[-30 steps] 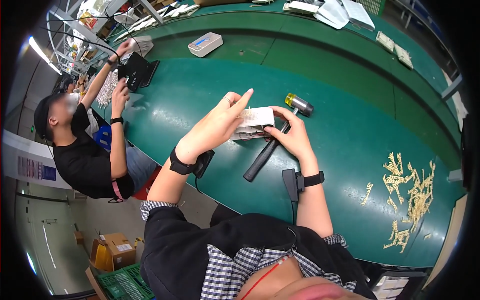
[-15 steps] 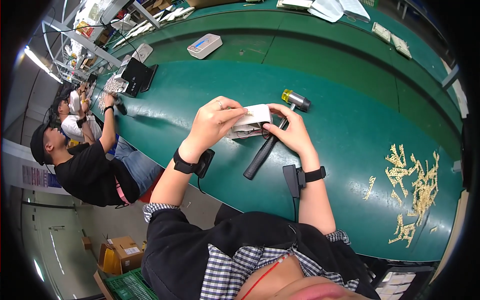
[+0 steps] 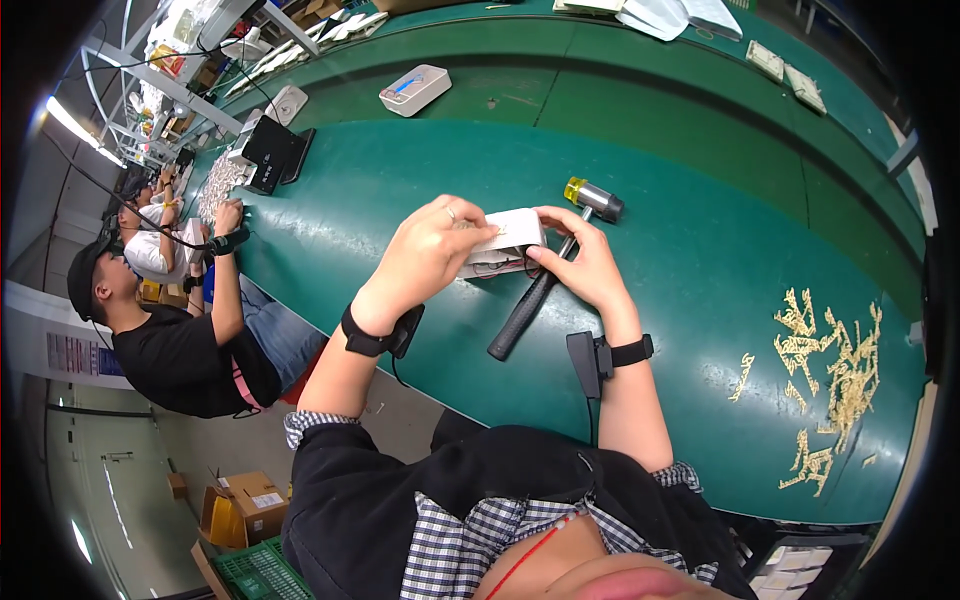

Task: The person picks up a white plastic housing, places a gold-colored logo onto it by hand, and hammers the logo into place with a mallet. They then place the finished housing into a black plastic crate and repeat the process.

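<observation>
A white plastic housing with dark wires showing in its open side is held above the green table. My right hand grips its right end between thumb and fingers. My left hand is closed in a pinch at the housing's top face, where a small gold-coloured piece shows at the fingertips. Part of the housing is hidden behind my left fingers. Just beyond and below my hands lies a mallet with a black grip and a metal head with a yellow face.
Loose gold-coloured script-shaped pieces lie scattered on the table's right side. A white tray stands farther back. To the left are a black box, a pile of small pale parts and a co-worker in black, with another person beyond.
My left fingers have shifted slightly along the housing's top, while my right hand keeps its hold. The co-worker's arm on the left has moved.
</observation>
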The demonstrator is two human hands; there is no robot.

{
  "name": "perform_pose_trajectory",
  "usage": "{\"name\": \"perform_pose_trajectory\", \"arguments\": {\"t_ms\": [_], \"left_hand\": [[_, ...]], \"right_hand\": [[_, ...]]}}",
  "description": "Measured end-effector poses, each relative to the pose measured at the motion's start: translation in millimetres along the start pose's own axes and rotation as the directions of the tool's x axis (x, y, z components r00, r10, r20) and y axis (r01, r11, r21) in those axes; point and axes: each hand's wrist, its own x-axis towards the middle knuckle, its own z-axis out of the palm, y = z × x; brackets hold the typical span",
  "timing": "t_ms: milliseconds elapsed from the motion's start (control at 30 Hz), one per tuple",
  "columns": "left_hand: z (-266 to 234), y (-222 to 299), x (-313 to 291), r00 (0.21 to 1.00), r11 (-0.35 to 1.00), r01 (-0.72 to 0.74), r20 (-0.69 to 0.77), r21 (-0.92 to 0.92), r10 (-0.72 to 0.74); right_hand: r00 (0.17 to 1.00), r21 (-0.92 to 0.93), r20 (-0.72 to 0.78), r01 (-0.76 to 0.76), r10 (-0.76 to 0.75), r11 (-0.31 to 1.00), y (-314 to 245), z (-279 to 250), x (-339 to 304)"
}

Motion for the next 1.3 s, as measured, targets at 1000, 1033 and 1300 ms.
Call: {"name": "perform_pose_trajectory", "arguments": {"t_ms": [1000, 1033, 1300], "left_hand": [[-7, 52, -46, 0.947, 0.969, 0.233, -0.247, 0.081, -0.207], [-2, 56, -51, 0.921, 0.956, 0.292, -0.276, 0.024, -0.274], [86, 65, -42, 0.864, 0.906, 0.424, 0.288, 0.024, -0.412]], "right_hand": [[0.987, 0.252, -0.162, 0.048, -0.007, 0.966, -1, 6, 0], [0.966, 0.330, -0.253, 0.136, -0.051, 0.934, -1, 3, 2], [0.572, 0.139, -0.815, 0.352, -0.095, 0.926, 0, -75, -1]]}}
